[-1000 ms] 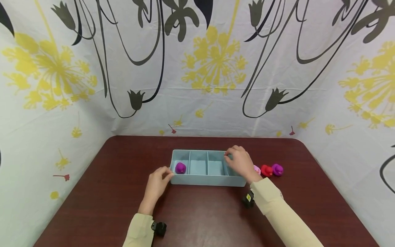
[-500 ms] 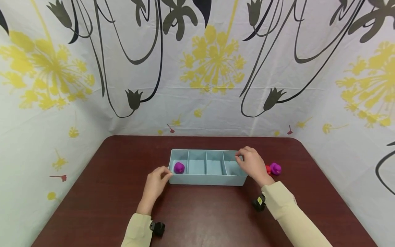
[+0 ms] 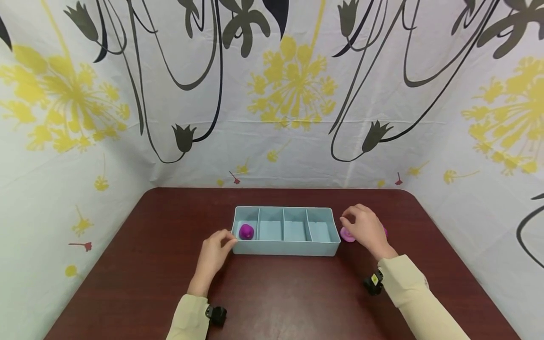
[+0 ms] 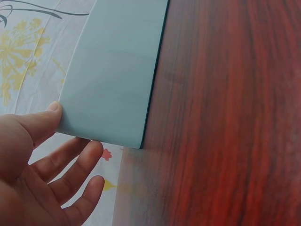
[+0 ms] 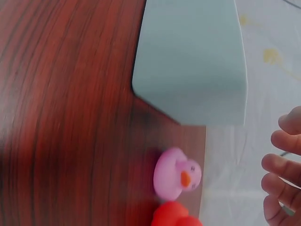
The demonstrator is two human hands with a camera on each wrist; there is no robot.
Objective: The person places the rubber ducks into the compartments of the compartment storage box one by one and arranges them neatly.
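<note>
A pale blue tray (image 3: 284,249) split into compartments stands on the table. One purple rubber duck (image 3: 246,232) sits in its leftmost compartment. My left hand (image 3: 214,254) pinches the tray's left corner, thumb on the rim and fingertips at the end wall, as the left wrist view shows. Beyond the tray's right end, my right hand (image 3: 367,230) hovers over the toy ducks with bent, spread fingers and nothing between them. Below it a pink rubber duck (image 5: 174,176) with an orange beak lies close to the tray end, beside a red duck (image 5: 173,215) cut off by the frame.
A second purple duck (image 3: 385,231) barely shows behind the right hand. The dark red-brown table (image 3: 280,293) ends at a patterned white cloth (image 3: 293,156) at the back and sides.
My right hand has moved right, from above the tray's right compartments to above the ducks beside it. The left hand stays at the tray corner.
</note>
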